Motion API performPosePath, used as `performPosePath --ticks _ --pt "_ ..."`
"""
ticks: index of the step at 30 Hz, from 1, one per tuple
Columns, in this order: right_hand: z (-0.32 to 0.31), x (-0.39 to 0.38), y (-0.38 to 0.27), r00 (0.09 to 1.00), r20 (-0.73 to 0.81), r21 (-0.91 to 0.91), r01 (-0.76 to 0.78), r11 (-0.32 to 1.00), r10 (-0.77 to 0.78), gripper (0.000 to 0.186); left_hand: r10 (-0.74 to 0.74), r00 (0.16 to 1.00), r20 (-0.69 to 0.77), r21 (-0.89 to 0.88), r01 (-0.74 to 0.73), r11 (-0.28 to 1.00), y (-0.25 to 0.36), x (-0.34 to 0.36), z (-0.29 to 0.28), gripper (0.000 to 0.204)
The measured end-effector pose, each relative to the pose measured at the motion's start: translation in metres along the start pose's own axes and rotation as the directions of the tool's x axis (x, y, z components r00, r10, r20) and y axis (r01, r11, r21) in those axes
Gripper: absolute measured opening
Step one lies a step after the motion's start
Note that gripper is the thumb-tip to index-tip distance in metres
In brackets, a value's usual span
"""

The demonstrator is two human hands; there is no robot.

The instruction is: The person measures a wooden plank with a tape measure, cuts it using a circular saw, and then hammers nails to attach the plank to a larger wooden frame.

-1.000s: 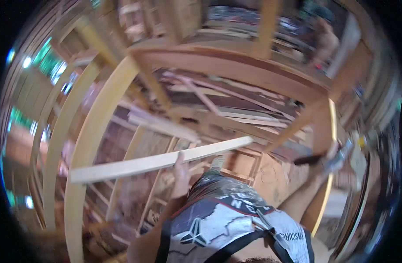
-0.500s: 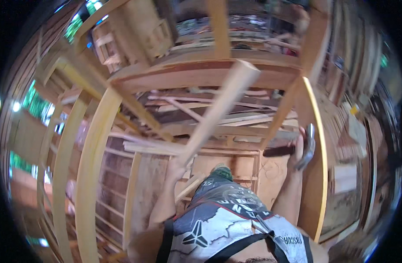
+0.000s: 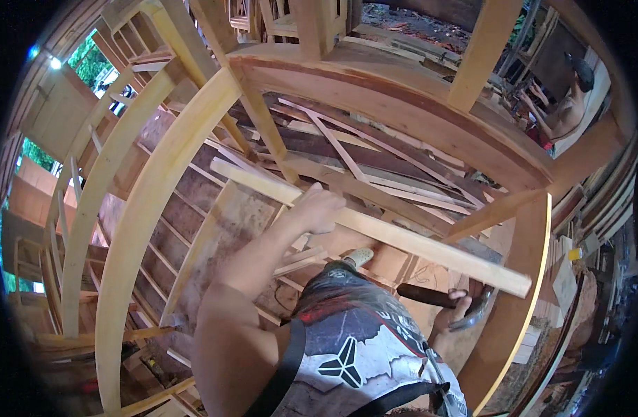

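My left hand (image 3: 317,207) grips a long pale wooden batten (image 3: 430,247), which slants down from the middle left toward the lower right. My right hand (image 3: 452,311), low on the right and beyond the batten's near edge, holds a hammer (image 3: 428,295) with a dark handle and a curved metal head, beside an upright wooden board (image 3: 527,236). My body, in a patterned sleeveless top, fills the lower middle, with a foot below the batten.
A wooden frame surrounds me: curved timbers (image 3: 162,174) at left, a wide beam (image 3: 395,111) ahead. Loose strips (image 3: 333,139) lie beyond, and stacked boards (image 3: 562,285) stand at right. Another person (image 3: 566,115), bare-shouldered, is at upper right.
The batten swung up toward the upright half a second ago and now slants down to the right. My left hand has moved forward, and my right hand with the hammer sits lower. The view has shifted.
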State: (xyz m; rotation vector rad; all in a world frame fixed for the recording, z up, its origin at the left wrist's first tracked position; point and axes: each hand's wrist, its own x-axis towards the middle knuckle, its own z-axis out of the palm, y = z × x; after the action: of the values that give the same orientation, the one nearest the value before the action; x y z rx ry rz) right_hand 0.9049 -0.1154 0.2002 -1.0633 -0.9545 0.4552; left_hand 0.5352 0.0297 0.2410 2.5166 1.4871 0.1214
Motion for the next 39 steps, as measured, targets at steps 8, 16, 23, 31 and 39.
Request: performPosePath --ticks 8,16,23,31,39 --pt "-0.002 -0.006 -0.026 0.987 -0.094 0.221 -0.107 0.969 0.131 0.079 0.214 0.973 0.084 0.005 -0.215 0.977 0.039 0.033 -0.072 0.023" --pt "0.011 0.015 -0.038 0.935 -0.354 -0.010 -0.005 1.000 0.001 0.073 0.329 0.932 0.153 0.067 -0.342 0.937 0.051 0.066 -0.096 0.038" --pt "0.005 0.012 -0.018 0.920 -0.321 0.298 -0.126 0.946 0.224 0.076 0.308 0.933 0.185 0.041 -0.320 0.946 0.016 0.092 -0.099 0.014" --pt "0.010 0.012 0.011 0.784 -0.446 0.514 -0.171 0.840 0.432 0.041 0.232 0.925 0.301 0.167 -0.291 0.942 -0.012 0.110 -0.068 0.019" --pt "0.045 0.101 0.056 0.750 -0.355 0.559 -0.307 0.770 0.557 0.035 0.142 0.959 0.244 0.175 -0.187 0.967 -0.008 0.165 -0.059 0.022"
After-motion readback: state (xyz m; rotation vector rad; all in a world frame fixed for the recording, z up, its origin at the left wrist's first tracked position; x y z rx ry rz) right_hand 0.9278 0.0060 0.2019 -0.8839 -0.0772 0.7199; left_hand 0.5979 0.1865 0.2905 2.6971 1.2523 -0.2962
